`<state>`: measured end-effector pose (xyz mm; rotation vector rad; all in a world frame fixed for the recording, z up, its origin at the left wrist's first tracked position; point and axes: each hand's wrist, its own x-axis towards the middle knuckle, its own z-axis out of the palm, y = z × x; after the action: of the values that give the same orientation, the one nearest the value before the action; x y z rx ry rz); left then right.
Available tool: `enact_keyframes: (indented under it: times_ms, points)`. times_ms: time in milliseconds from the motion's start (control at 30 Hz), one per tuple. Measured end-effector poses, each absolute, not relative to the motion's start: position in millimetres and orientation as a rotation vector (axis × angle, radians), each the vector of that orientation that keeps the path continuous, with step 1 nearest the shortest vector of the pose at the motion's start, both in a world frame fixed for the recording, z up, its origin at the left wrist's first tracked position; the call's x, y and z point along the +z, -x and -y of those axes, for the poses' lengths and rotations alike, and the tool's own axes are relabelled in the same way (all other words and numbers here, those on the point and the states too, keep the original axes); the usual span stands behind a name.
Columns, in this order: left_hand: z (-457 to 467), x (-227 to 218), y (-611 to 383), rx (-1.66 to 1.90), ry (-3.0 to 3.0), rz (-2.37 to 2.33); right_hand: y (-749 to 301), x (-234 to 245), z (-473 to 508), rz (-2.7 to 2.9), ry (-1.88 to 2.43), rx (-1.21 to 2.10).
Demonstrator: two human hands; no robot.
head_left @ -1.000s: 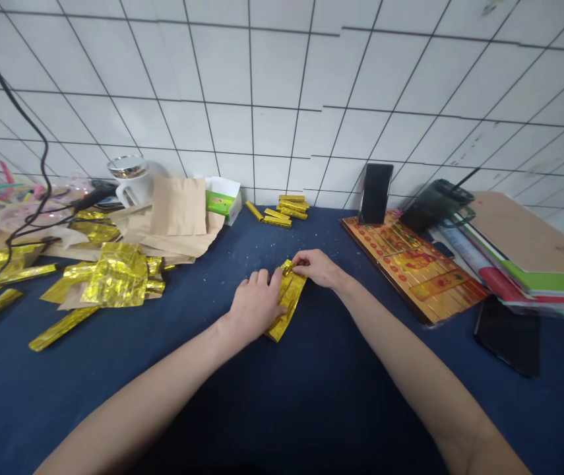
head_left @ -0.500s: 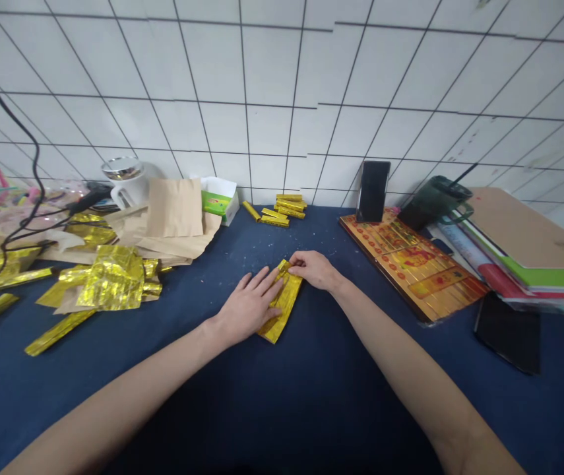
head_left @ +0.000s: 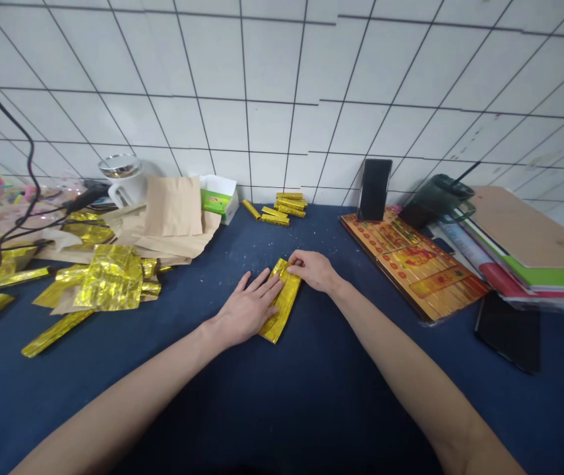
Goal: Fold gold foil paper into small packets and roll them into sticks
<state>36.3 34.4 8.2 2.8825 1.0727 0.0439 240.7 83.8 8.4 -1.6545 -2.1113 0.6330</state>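
Note:
A folded strip of gold foil paper (head_left: 285,300) lies slantwise on the dark blue tabletop (head_left: 282,396) in front of me. My left hand (head_left: 249,305) rests over its left edge, fingers spread and flat, partly covering it. At the strip's upper right corner, my right hand (head_left: 312,270) is closed, with thumb and index finger pinching the edge. Beyond my hands, small gold foil rolls (head_left: 289,204) lie near the wall, some stacked. Crumpled gold foil sheets (head_left: 111,277) and a longer foil roll (head_left: 57,333) lie to the left.
Brown paper sheets (head_left: 173,208), a white mug (head_left: 126,181) and a green-and-white box (head_left: 218,198) stand back left, beside a black cable (head_left: 31,155). On the right are an upright phone (head_left: 374,190), an orange patterned box (head_left: 415,264), a dark cup (head_left: 435,201) and stacked folders (head_left: 533,237).
My left hand's fingers have drawn slightly back to the left, uncovering more of the foil strip's upper end. My right hand keeps its pinch in nearly the same place.

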Motion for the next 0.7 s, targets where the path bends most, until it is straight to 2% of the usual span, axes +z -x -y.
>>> enact_keyframes:
  times_ms: [367, 700]
  points:
    - [-33.3, 10.9, -33.2, 0.042, -2.873, -1.031, -237.1, 7.6, -81.1, 2.04, 1.651, 0.643]
    - [-33.5, 8.8, -32.1, 0.034, -2.89, -1.01, -254.8, 18.2, -82.4, 1.899, 1.614, 1.094]
